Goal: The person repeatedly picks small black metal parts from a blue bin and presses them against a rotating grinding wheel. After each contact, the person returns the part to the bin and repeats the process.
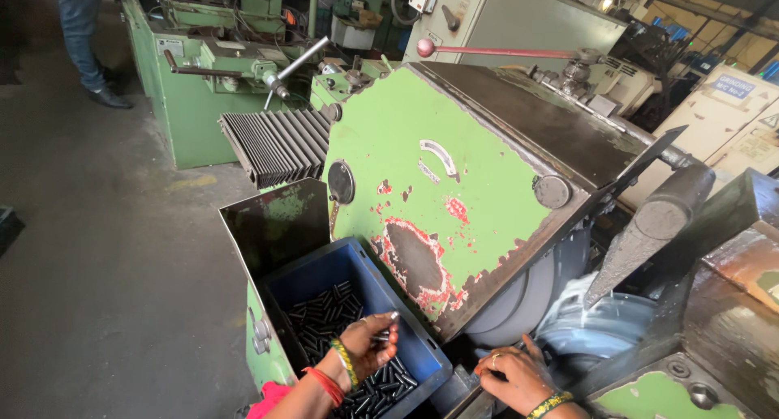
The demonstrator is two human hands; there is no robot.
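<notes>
Grey concrete floor (105, 249), green workshop machines (195, 70) behind.

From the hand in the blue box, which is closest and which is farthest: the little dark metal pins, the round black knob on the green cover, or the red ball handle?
Measured from the left hand in the head view:
1. Small dark metal pins, in the blue plastic bin right under it.
2. Round black knob, higher up on the chipped green machine cover.
3. Red ball handle, far at the top.

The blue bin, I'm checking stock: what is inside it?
The blue bin holds a loose pile of small dark metal pins. The left hand is above them, gripping a few pins. The hand and forearm cover part of the pile; the bin's bottom is hidden.
</notes>
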